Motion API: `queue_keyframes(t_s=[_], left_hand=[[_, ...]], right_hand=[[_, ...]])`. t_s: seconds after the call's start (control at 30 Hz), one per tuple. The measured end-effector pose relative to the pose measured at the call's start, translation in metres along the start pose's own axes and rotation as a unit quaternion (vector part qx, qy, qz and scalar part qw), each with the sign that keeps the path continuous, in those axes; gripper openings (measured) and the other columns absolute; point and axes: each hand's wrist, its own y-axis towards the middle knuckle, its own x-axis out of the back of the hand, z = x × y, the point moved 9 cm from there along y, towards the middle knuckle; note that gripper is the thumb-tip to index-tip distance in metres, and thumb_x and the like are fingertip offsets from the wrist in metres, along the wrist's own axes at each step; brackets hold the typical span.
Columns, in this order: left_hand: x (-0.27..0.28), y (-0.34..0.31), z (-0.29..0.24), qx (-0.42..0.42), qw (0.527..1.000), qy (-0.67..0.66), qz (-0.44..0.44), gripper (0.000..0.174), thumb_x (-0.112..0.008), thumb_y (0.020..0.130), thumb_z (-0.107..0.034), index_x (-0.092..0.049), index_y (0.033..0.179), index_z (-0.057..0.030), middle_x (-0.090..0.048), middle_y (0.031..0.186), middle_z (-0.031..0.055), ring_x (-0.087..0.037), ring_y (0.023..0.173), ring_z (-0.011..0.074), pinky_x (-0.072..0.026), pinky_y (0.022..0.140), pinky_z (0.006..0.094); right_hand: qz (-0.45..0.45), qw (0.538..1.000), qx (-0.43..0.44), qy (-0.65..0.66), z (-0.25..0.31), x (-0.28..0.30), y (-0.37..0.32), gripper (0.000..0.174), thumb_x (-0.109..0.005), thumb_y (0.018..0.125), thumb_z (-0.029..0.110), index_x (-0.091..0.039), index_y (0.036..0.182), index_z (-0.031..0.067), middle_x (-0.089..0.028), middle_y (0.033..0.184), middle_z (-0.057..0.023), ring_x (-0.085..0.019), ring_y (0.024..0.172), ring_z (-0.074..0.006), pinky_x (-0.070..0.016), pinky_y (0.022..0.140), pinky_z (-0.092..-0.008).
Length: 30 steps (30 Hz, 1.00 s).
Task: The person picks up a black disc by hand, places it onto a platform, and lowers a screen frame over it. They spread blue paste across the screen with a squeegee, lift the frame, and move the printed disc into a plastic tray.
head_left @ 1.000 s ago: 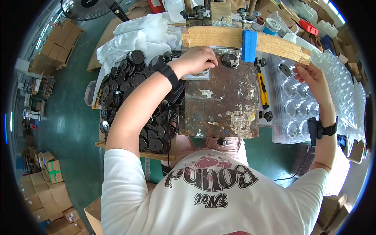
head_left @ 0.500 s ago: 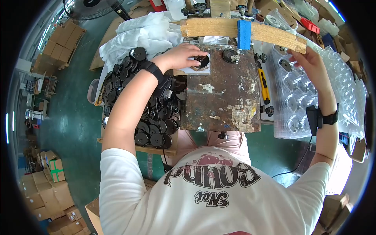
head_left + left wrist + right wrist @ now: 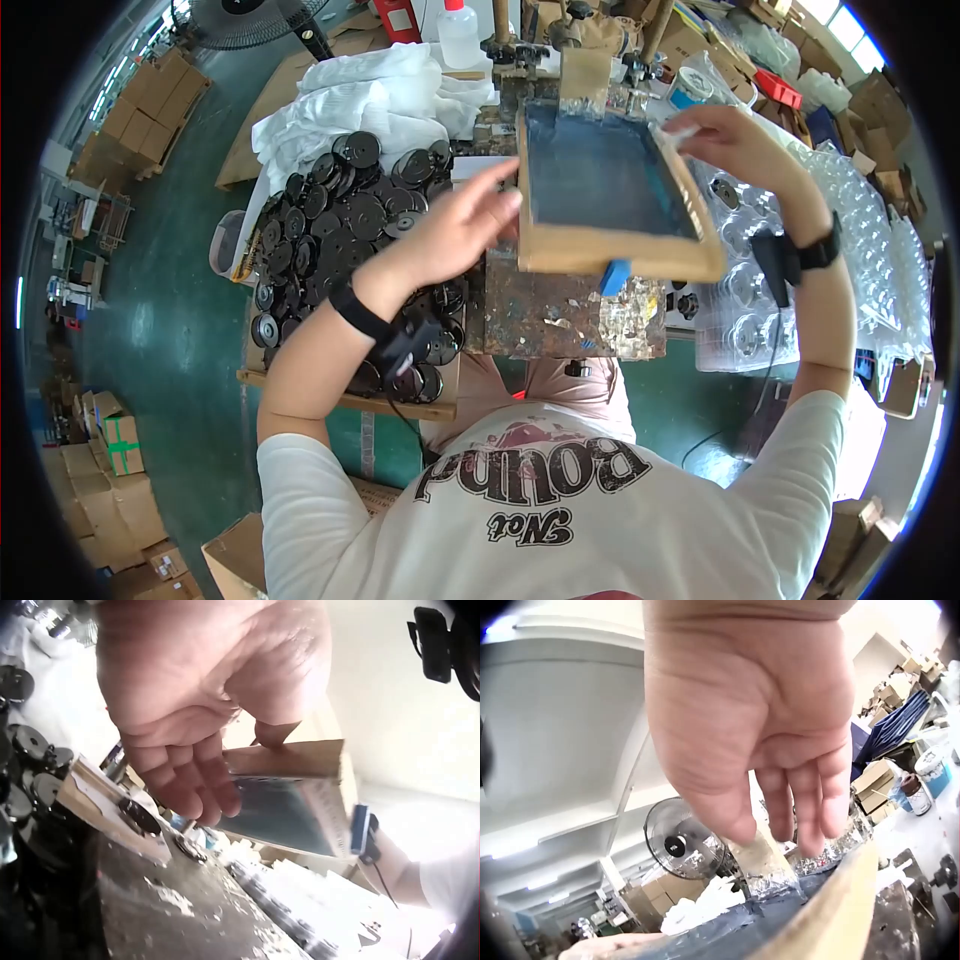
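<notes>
A wooden frame (image 3: 620, 252) with dark mesh (image 3: 595, 175) and a blue clip (image 3: 615, 277) hangs tilted over the stained bench. My left hand (image 3: 445, 235) is at its left edge, thumb and fingers apart; in the left wrist view, the thumb of the hand (image 3: 217, 682) meets the frame's wood (image 3: 289, 759). By the far right part of the frame is my right hand (image 3: 740, 145), blurred. The right wrist view shows that hand (image 3: 757, 712) with fingers loosely bent above the mesh (image 3: 735, 930). A black round part (image 3: 139, 816) lies on a small board (image 3: 90, 799).
Piled black discs (image 3: 345, 215) cover the left side, with white cloth (image 3: 350, 100) behind them. Clear plastic trays (image 3: 745, 310) stand on the right. Clamps and posts (image 3: 520, 55) rise behind the bench (image 3: 560, 320); a fan (image 3: 245, 20) stands at the far left.
The frame has swung down toward me, so its mesh now shows. My left hand has left the round part on the small board for the frame's left edge; my right hand has moved left.
</notes>
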Motion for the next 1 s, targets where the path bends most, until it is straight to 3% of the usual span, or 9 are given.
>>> queue_keyframes(t_s=[0.13, 0.2, 0.33, 0.5, 0.57, 0.73, 0.87, 0.97, 1.0], left_hand=[[-0.018, -0.005, 0.031, 0.041, 0.994, 0.101, 0.026, 0.059, -0.052, 0.089, -0.025, -0.024, 0.135, -0.0015, -0.061, 0.081, 0.01, -0.059, 0.071, 0.0191, -0.0458, 0.065, 0.0319], [-0.022, -0.008, 0.038, 0.042, 0.991, 0.126, 0.028, 0.061, -0.052, 0.088, -0.025, -0.022, 0.136, -0.0012, -0.061, 0.079, 0.0105, -0.059, 0.07, 0.0207, -0.0458, 0.064, 0.0325], [-0.022, -0.008, 0.043, 0.042, 0.98, 0.194, 0.032, 0.065, -0.052, 0.087, -0.027, -0.019, 0.136, -0.0009, -0.061, 0.076, 0.0119, -0.059, 0.067, 0.0253, -0.046, 0.063, 0.0344], [-0.024, -0.01, 0.049, 0.051, 0.975, 0.209, 0.051, 0.066, -0.051, 0.087, -0.026, -0.017, 0.137, -0.0009, -0.061, 0.074, 0.0127, -0.059, 0.067, 0.0287, -0.0461, 0.063, 0.0365], [-0.025, -0.009, 0.05, 0.051, 0.976, 0.203, 0.053, 0.066, -0.051, 0.087, -0.026, -0.016, 0.137, -0.0008, -0.061, 0.074, 0.0127, -0.059, 0.067, 0.0291, -0.0461, 0.063, 0.0369], [-0.026, -0.009, 0.047, 0.04, 0.978, 0.199, 0.048, 0.066, -0.051, 0.087, -0.026, -0.017, 0.137, -0.0006, -0.061, 0.074, 0.0128, -0.059, 0.066, 0.0294, -0.0456, 0.061, 0.0373], [-0.021, -0.011, 0.037, 0.038, 0.98, 0.19, 0.038, 0.062, -0.053, 0.087, -0.026, -0.022, 0.135, -0.0005, -0.061, 0.073, 0.0119, -0.059, 0.065, 0.0263, -0.0452, 0.06, 0.0357], [-0.014, -0.009, 0.014, 0.018, 0.986, 0.166, 0.03, 0.055, -0.053, 0.088, -0.025, -0.03, 0.132, -0.0007, -0.062, 0.071, 0.0099, -0.059, 0.064, 0.0216, -0.0449, 0.058, 0.0341], [-0.01, -0.008, 0.002, -0.003, 0.989, 0.143, 0.026, 0.051, -0.052, 0.089, -0.024, -0.034, 0.13, -0.001, -0.062, 0.075, 0.0094, -0.059, 0.065, 0.0187, -0.0447, 0.058, 0.0324]], right_hand=[[-0.099, 0.985, 0.055, -0.131, 0.019, -0.012, 0.056, 0.035, -0.062, 0.078, 0.011, -0.055, 0.112, 0.0053, -0.06, 0.103, -0.0067, -0.057, 0.087, -0.0158, -0.047, 0.078, -0.029], [-0.156, 0.966, 0.046, -0.203, 0.024, -0.02, 0.076, 0.034, -0.064, 0.075, 0.017, -0.057, 0.107, 0.0067, -0.06, 0.099, -0.0101, -0.059, 0.085, -0.0242, -0.0477, 0.076, -0.033], [-0.018, 0.938, -0.001, -0.345, 0.017, -0.06, 0.101, 0.03, -0.065, 0.073, 0.018, -0.059, 0.1, 0.0053, -0.06, 0.094, -0.0124, -0.057, 0.085, -0.0297, -0.0475, 0.073, -0.0357], [-0.023, 0.959, 0.074, -0.271, 0.045, -0.09, 0.078, 0.023, -0.065, 0.072, 0.016, -0.06, 0.09, 0.0026, -0.06, 0.086, -0.0135, -0.057, 0.082, -0.0324, -0.047, 0.071, -0.0372], [-0.052, 0.947, 0.175, -0.265, 0.06, -0.099, 0.057, 0.02, -0.066, 0.072, 0.014, -0.06, 0.088, 0.0026, -0.059, 0.08, -0.0143, -0.057, 0.078, -0.0325, -0.047, 0.07, -0.0377], [-0.009, 0.966, 0.165, -0.2, 0.07, -0.107, 0.033, 0.02, -0.066, 0.072, 0.014, -0.06, 0.088, 0.0038, -0.058, 0.075, -0.0142, -0.057, 0.075, -0.032, -0.0469, 0.07, -0.0379], [0.001, 0.967, 0.081, -0.241, 0.053, -0.083, 0.067, 0.022, -0.066, 0.072, 0.014, -0.06, 0.091, 0.0033, -0.058, 0.077, -0.0142, -0.058, 0.075, -0.0308, -0.0474, 0.068, -0.0362], [-0.076, 0.957, 0.075, -0.27, 0.021, -0.036, 0.085, 0.028, -0.066, 0.073, 0.015, -0.06, 0.097, 0.0018, -0.061, 0.08, -0.0115, -0.06, 0.07, -0.0234, -0.0484, 0.065, -0.0319], [-0.098, 0.977, 0.041, -0.183, 0.007, -0.013, 0.085, 0.03, -0.065, 0.075, 0.016, -0.059, 0.101, 0.0015, -0.062, 0.081, -0.0098, -0.059, 0.069, -0.0195, -0.0485, 0.064, -0.0294]])
